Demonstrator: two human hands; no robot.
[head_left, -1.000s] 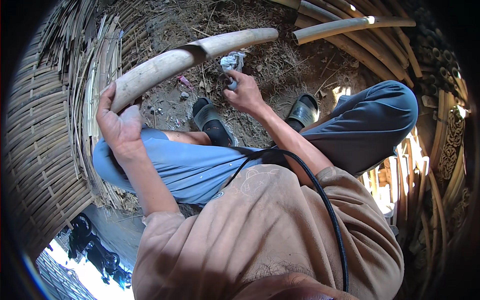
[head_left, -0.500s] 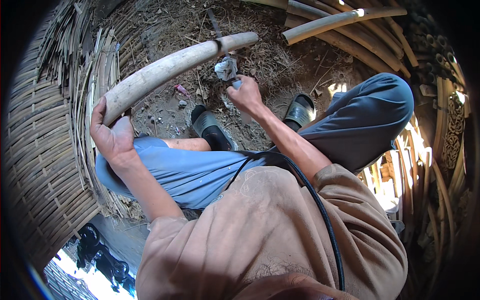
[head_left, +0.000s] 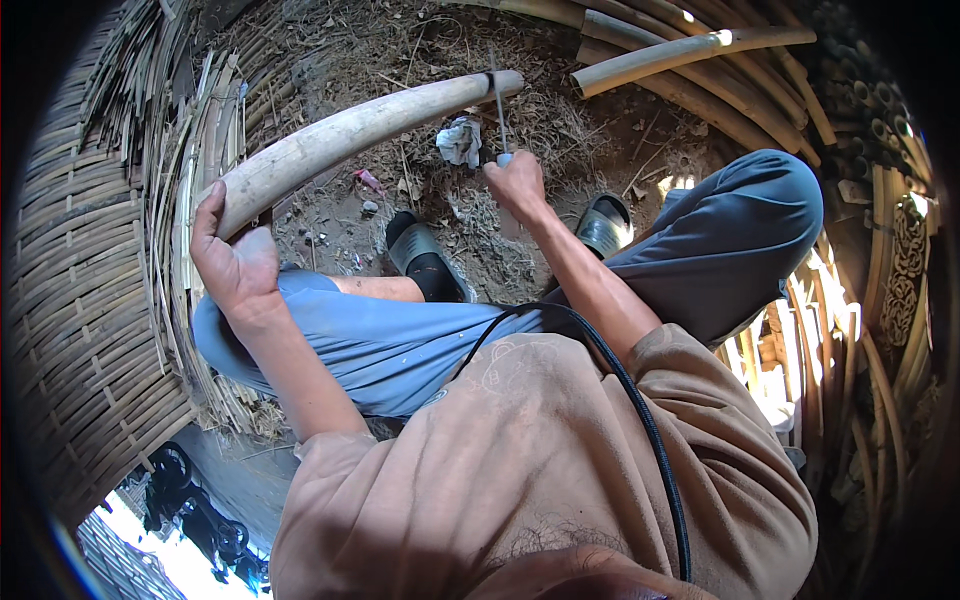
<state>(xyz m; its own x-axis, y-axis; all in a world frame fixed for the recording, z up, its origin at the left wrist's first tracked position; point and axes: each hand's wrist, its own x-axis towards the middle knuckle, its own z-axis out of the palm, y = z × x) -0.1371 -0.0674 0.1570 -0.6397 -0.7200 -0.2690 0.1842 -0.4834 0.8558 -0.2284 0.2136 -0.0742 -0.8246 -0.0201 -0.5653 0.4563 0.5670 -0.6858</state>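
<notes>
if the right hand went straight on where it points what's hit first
In the picture, the right hand would likely meet the crumpled pale wad first; depth is unclear, so it might pass above it.

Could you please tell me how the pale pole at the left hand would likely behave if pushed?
The pale pole is probably stiff, given its thick, woody look. Its rounded sides suggest it might roll unless the left hand steadies it.

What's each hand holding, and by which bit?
The left hand holds the curved bamboo pole by its left end; the right hand holds a thin-bladed tool by its handle.
</notes>
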